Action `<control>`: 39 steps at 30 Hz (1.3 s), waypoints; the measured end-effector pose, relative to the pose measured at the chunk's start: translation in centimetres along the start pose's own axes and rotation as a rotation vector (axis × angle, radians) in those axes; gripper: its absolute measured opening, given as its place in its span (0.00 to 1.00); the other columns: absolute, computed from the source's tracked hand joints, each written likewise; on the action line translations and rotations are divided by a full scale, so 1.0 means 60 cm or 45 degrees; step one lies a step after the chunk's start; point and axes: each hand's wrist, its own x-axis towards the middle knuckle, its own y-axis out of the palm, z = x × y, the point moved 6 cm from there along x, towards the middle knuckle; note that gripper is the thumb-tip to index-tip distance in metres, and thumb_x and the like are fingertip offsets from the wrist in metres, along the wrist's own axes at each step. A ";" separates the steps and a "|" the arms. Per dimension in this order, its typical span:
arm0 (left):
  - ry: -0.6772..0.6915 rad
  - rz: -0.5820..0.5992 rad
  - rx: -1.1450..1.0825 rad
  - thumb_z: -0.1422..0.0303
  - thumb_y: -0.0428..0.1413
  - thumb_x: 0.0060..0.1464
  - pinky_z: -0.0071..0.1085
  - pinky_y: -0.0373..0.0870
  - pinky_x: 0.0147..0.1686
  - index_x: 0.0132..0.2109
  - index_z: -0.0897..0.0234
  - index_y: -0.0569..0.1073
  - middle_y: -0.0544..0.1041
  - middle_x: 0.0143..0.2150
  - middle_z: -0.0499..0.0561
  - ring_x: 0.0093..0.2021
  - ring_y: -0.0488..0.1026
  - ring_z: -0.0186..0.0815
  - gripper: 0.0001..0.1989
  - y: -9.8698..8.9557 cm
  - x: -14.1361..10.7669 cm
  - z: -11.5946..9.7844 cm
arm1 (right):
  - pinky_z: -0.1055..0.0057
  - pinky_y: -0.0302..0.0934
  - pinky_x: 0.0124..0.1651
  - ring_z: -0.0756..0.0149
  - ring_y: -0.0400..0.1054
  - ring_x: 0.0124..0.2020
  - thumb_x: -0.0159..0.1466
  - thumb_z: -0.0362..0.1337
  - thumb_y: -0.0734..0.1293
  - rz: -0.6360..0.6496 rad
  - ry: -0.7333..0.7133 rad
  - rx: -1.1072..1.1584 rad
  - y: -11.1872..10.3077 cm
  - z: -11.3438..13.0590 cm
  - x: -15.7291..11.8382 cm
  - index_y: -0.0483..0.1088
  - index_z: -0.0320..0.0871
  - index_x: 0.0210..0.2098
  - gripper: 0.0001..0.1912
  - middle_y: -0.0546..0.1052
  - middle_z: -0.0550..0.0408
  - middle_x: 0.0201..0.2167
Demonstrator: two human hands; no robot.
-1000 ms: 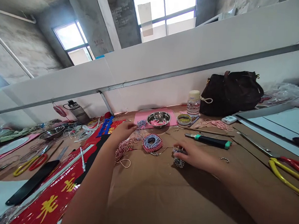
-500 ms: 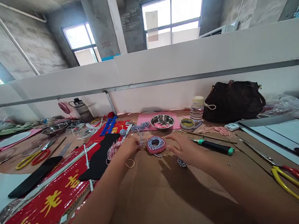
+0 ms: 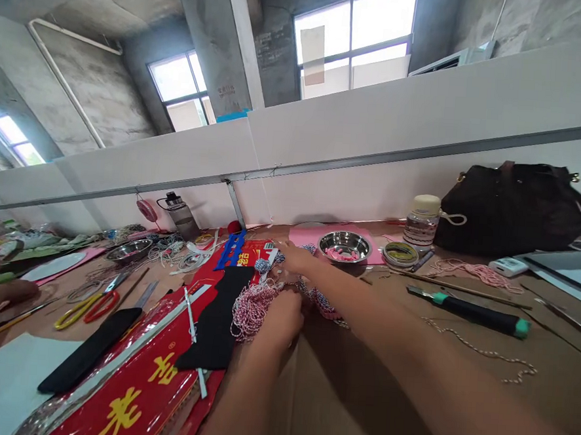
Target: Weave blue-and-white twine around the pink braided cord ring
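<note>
"What moved?"

"The right hand (image 3: 295, 260) did. It was on the right of the cord ring (image 3: 322, 303), and now it has come across to the left of it. The arm goes over the ring and hides a lot of it."

"Start at the left side. What do you see?"

"Another person's arm (image 3: 7, 297) is at the edge. Then come scissors (image 3: 88, 307) with yellow and red handles, and a long black case (image 3: 90, 349). The red banner (image 3: 128, 408) has yellow writing, and a black sheet (image 3: 217, 324) lies on it."

"And in the middle?"

"The pink-and-white cord (image 3: 254, 309) is in a big messy bunch. A blue-and-white ball (image 3: 262, 265) is just behind it. The left hand (image 3: 284, 315) is right by the bunch, with its fingers curled in. I can't tell if it holds any cord."

"What about the right hand?"

"Its fingers are bent, near the ball. I can't tell how far open they are, or if they hold something."

"What's on the right?"

"A shiny bowl (image 3: 344, 247) with pink bits, then a tape roll (image 3: 400, 256), a jar (image 3: 422, 222) with a cream lid, a cutter knife (image 3: 481, 314) and a big dark bag (image 3: 515, 208)."
</note>
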 end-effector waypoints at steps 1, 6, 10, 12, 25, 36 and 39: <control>0.011 -0.010 0.005 0.75 0.52 0.55 0.34 0.67 0.50 0.47 0.63 0.80 0.79 0.51 0.62 0.52 0.74 0.45 0.16 0.000 0.001 0.001 | 0.55 0.69 0.50 0.58 0.71 0.50 0.69 0.41 0.66 -0.002 0.046 -0.016 0.008 -0.004 0.010 0.67 0.41 0.56 0.19 0.72 0.47 0.54; 0.065 -0.052 -0.010 0.75 0.52 0.54 0.36 0.67 0.49 0.43 0.64 0.79 0.79 0.48 0.62 0.51 0.74 0.46 0.13 0.003 0.004 0.005 | 0.56 0.69 0.50 0.58 0.71 0.49 0.68 0.41 0.66 0.060 0.196 -0.067 0.040 -0.028 0.033 0.68 0.40 0.55 0.19 0.72 0.46 0.54; 0.054 -0.087 -0.062 0.68 0.55 0.55 0.36 0.68 0.45 0.40 0.63 0.80 0.80 0.45 0.61 0.47 0.76 0.47 0.09 -0.001 0.005 0.005 | 0.56 0.69 0.50 0.58 0.71 0.49 0.68 0.41 0.66 0.114 0.191 -0.039 0.021 -0.046 0.030 0.68 0.40 0.55 0.18 0.72 0.46 0.54; 0.013 -0.115 -0.091 0.61 0.55 0.57 0.37 0.68 0.42 0.36 0.62 0.80 0.81 0.41 0.61 0.44 0.77 0.48 0.12 -0.007 0.004 0.006 | 0.57 0.69 0.50 0.58 0.71 0.49 0.69 0.41 0.66 0.078 0.168 0.009 -0.013 -0.058 0.017 0.69 0.42 0.55 0.17 0.72 0.47 0.54; -0.142 -0.518 -0.284 0.69 0.56 0.59 0.36 0.65 0.54 0.62 0.62 0.66 0.75 0.59 0.58 0.57 0.71 0.44 0.23 -0.042 0.019 0.037 | 0.75 0.52 0.26 0.71 0.60 0.24 0.69 0.48 0.58 -0.431 0.031 0.570 -0.179 -0.100 -0.147 0.70 0.43 0.41 0.17 0.70 0.59 0.26; -0.171 -0.502 -0.252 0.62 0.53 0.59 0.31 0.60 0.31 0.25 0.62 0.72 0.77 0.27 0.52 0.31 0.74 0.39 0.15 -0.049 0.009 0.038 | 0.69 0.62 0.42 0.62 0.71 0.41 0.69 0.34 0.61 -0.463 0.061 0.387 -0.148 -0.097 -0.125 0.74 0.42 0.45 0.12 0.80 0.49 0.43; -0.222 -0.617 -0.257 0.65 0.52 0.60 0.32 0.63 0.37 0.37 0.64 0.74 0.80 0.38 0.56 0.40 0.75 0.41 0.09 -0.062 0.009 0.044 | 0.67 0.63 0.49 0.60 0.71 0.48 0.70 0.34 0.60 -0.410 0.085 0.293 -0.126 -0.103 -0.111 0.73 0.42 0.49 0.13 0.79 0.47 0.49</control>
